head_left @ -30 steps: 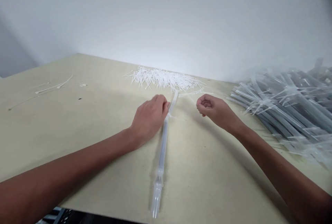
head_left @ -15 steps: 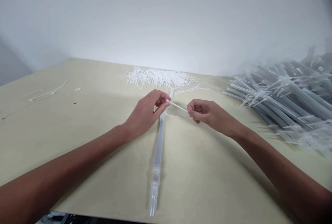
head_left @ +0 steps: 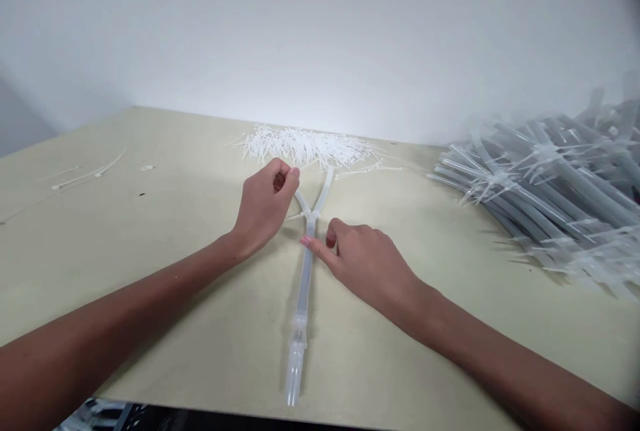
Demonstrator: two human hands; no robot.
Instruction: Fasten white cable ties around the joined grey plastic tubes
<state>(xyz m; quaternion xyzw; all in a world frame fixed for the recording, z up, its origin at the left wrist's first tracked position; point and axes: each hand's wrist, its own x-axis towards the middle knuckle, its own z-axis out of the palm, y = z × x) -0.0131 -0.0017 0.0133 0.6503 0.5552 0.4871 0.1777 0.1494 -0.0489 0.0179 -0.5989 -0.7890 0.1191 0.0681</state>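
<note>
A clear plastic tube (head_left: 304,284) lies along the board, running from a moulded connector (head_left: 297,344) near the front edge. It forks into a Y with two thin branches (head_left: 324,191). A white cable tie (head_left: 311,216) circles the fork, its short tail sticking out to the left. My left hand (head_left: 265,208) is curled just left of the left branch, holding nothing I can see. My right hand (head_left: 367,268) lies below the fork, its index finger resting across the tube.
The tube lies on a beige board (head_left: 160,271) against a white wall. A heap of white cable ties (head_left: 305,148) lies behind the fork. Bundles of tied clear tubes (head_left: 543,178) are piled at the right. Several loose ties (head_left: 87,174) lie at the left.
The white tie stretched between my hands earlier now sits around the fork. My right hand has dropped onto the tube, and my left hand has moved up and left.
</note>
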